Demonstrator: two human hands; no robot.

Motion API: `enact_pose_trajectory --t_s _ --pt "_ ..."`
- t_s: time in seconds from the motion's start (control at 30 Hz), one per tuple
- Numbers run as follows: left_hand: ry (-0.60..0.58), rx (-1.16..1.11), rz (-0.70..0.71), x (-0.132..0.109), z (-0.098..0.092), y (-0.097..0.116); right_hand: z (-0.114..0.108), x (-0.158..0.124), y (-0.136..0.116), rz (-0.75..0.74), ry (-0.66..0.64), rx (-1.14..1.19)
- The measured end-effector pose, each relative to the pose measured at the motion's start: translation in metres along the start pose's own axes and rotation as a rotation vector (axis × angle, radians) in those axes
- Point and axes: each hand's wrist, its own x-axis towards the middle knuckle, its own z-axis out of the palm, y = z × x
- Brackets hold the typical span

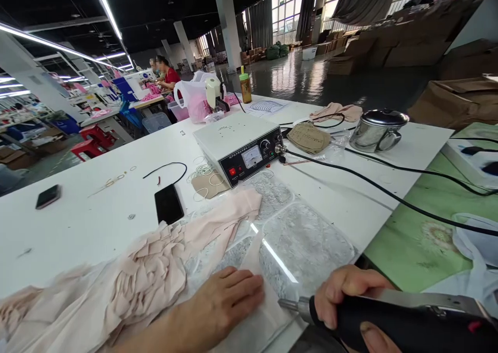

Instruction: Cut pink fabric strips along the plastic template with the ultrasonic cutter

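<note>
My left hand point(227, 303) lies on thin beige fabric point(268, 307), fingers close together and pressing it against a clear-covered grey mat point(307, 233). In my right hand point(350, 301) is a black handheld tool point(404, 316) with a pointed metal tip. The tip is just to the right of my left hand, over the edge of the fabric; whether it touches the cloth I cannot tell. A bunched pile of beige fabric point(148, 277) spreads to the left. Behind the mat stands a control box point(249, 150) with a meter, a knob and a red switch.
A black cable point(373, 184) runs from the box to the right. A phone point(168, 203), another phone point(48, 196), scissors point(109, 181) and rubber bands point(200, 171) lie leftward. A metal mug point(377, 130) and brown fabric pieces point(308, 137) are at the right. A person point(169, 75) sits far back.
</note>
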Motion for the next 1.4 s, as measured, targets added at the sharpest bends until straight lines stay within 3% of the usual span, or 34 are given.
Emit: enact_pose_trajectory --t_s 0.13,0.33,0.57,0.93,1.3,1.4 --pt "-0.042 -0.082 -0.063 0.011 0.001 -0.012 0.000 0.000 0.005 -0.022 0.035 0.018" --pt "-0.209 -0.166 -0.113 0.033 -0.005 -0.033 -0.002 -0.003 0.006 -0.006 0.038 0.007" --pt "-0.347 -0.182 -0.108 0.046 -0.013 -0.040 0.001 -0.001 0.005 -0.012 0.060 0.003" --pt "-0.321 -0.237 -0.082 0.048 -0.009 -0.044 0.004 0.005 0.001 -0.032 0.039 -0.032" --pt "-0.166 -0.296 -0.132 0.036 0.002 -0.043 0.006 0.001 0.005 0.026 0.099 0.047" --pt "-0.134 -0.272 -0.156 0.034 0.004 -0.040 0.004 0.003 0.003 0.023 0.065 0.017"
